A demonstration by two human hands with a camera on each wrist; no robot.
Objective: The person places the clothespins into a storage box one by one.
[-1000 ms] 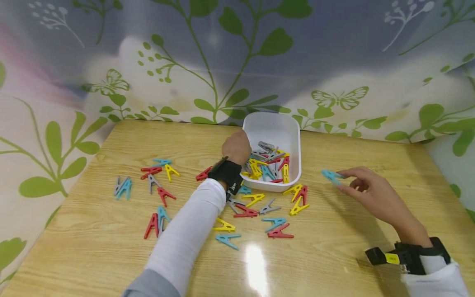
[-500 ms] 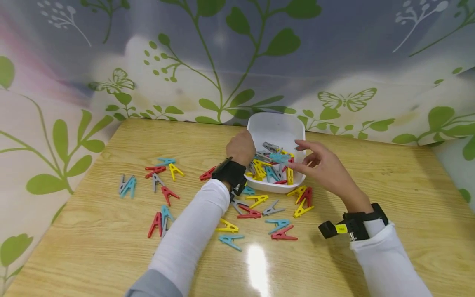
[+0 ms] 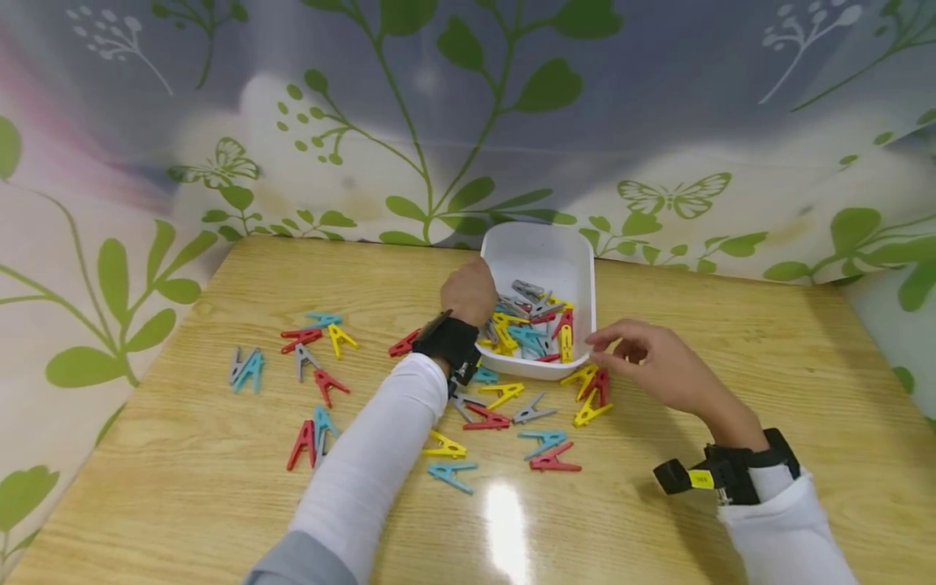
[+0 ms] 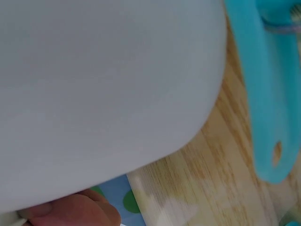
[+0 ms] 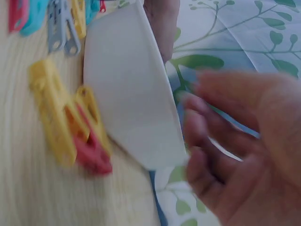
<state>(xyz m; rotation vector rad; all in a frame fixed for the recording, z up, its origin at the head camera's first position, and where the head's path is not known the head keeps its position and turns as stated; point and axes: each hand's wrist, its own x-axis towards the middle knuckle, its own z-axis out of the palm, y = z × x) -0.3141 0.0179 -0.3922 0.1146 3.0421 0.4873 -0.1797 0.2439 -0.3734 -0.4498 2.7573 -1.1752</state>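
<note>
A white plastic box [image 3: 537, 244] stands near the back of the table with a pile of yellow, grey, red and blue clips [image 3: 528, 335] inside. My left hand [image 3: 470, 292] grips its left side; in the left wrist view, fingers [image 4: 77, 211] touch the box wall [image 4: 108, 94]. Just outside the right front corner is my right hand [image 3: 658, 366], thumb and fingers loosely bent with nothing between them. In the right wrist view that hand [image 5: 244, 141] is beside the box [image 5: 127, 89], a yellow clip [image 5: 51, 113] and a red clip [image 5: 94, 155] lying near the box.
Several loose clips lie in front of the box, among them a yellow one [image 3: 444, 444] and a blue one [image 3: 452, 474]. More are scattered at the left, including a red clip [image 3: 331, 385]. A printed cloth [image 3: 409, 106] hangs behind the wooden table [image 3: 621, 504].
My right hand brought a blue clip from the right to the box, let it go over the pile, and moved back right and down. My left hand has stayed on the box.
</note>
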